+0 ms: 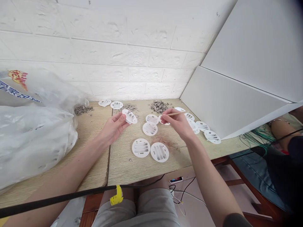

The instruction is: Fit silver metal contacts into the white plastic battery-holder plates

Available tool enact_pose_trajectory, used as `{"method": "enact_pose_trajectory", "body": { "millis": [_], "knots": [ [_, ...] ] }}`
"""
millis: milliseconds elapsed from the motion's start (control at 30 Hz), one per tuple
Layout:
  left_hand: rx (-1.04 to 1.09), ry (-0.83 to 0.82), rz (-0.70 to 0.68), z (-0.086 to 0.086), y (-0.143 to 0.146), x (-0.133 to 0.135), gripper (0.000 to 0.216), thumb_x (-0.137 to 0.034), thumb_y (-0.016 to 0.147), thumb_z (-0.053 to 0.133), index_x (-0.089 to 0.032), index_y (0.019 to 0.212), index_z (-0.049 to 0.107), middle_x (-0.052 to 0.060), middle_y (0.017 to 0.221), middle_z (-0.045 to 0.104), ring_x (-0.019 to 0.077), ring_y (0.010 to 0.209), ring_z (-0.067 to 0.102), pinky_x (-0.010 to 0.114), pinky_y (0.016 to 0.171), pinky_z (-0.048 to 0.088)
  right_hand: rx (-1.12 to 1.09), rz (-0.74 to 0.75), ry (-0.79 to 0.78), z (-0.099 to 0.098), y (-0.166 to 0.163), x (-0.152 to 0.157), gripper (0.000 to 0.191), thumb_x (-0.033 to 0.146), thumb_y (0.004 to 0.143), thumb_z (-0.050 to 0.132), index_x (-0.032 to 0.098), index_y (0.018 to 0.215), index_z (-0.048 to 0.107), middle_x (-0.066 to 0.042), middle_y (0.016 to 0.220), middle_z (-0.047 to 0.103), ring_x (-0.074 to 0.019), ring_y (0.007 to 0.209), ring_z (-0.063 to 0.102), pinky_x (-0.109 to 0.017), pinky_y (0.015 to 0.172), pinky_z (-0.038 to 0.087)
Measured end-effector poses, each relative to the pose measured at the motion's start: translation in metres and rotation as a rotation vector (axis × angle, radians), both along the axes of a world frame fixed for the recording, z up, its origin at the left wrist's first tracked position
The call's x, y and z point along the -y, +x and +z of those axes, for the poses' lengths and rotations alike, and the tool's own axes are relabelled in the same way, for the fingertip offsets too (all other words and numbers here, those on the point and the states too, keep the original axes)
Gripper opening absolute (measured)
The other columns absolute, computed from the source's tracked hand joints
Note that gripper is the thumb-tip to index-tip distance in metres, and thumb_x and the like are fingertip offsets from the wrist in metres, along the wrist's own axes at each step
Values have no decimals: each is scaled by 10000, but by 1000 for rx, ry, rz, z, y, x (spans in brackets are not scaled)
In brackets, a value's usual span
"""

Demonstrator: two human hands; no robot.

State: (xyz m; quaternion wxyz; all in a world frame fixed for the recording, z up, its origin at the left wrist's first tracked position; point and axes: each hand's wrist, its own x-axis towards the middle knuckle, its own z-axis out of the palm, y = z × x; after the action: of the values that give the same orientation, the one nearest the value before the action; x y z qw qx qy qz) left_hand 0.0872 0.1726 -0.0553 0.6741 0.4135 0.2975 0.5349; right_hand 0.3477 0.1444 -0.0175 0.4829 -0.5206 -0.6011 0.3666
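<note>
My left hand (114, 127) holds a white round plastic battery holder (129, 116) by its edge, tilted, just above the wooden table (123, 164). My right hand (178, 122) is closed in a pinch on a thin wooden stick (176, 113), which lies level and points right; a white disc (163, 120) shows just under its fingers. Between the hands lie two more holders (150, 128), and two larger-looking ones (141, 147) rest nearer to me, slots facing up.
Small metal bits lie in heaps (159, 106) by the brick wall. A big clear plastic bag (33, 132) fills the left. More white discs (212, 136) lie beside a slanted white panel (227, 104) on the right. A black cable with a yellow tag (116, 194) crosses my lap.
</note>
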Motion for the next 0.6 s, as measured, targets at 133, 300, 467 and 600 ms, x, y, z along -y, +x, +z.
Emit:
{"method": "enact_pose_trajectory", "body": {
  "millis": [133,300,467,600],
  "knots": [
    [12,-18,-9,-1,0,0,341,-328,748,775,-138,1023,711,118,1161,697,219,1099,650,361,1044,479,-324,267,14,-9,-55,-44,348,485,683,780,175,812,690,-42,806,685,-146,749,640,-310,750,542],
    [75,-27,0,-2,2,2,373,-367,737,779,-119,1005,705,138,1153,697,243,1102,649,383,1048,473,-406,295,26,-22,-86,-57,370,467,623,829,172,815,713,-30,787,702,-138,707,643,-309,741,552],
    [106,-41,-2,-2,5,6,319,-363,701,808,-121,878,698,114,1034,729,246,1056,667,423,1045,475,-460,260,22,-29,-79,-43,307,376,637,840,169,822,708,-45,814,728,-154,728,673,-329,771,565],
    [111,-59,17,-1,7,7,352,-362,653,840,-118,857,686,104,1013,731,232,1024,675,414,1043,476,-405,236,77,-31,-78,-37,251,360,674,814,178,817,717,-41,812,731,-165,764,678,-327,772,562]
  ]
}}
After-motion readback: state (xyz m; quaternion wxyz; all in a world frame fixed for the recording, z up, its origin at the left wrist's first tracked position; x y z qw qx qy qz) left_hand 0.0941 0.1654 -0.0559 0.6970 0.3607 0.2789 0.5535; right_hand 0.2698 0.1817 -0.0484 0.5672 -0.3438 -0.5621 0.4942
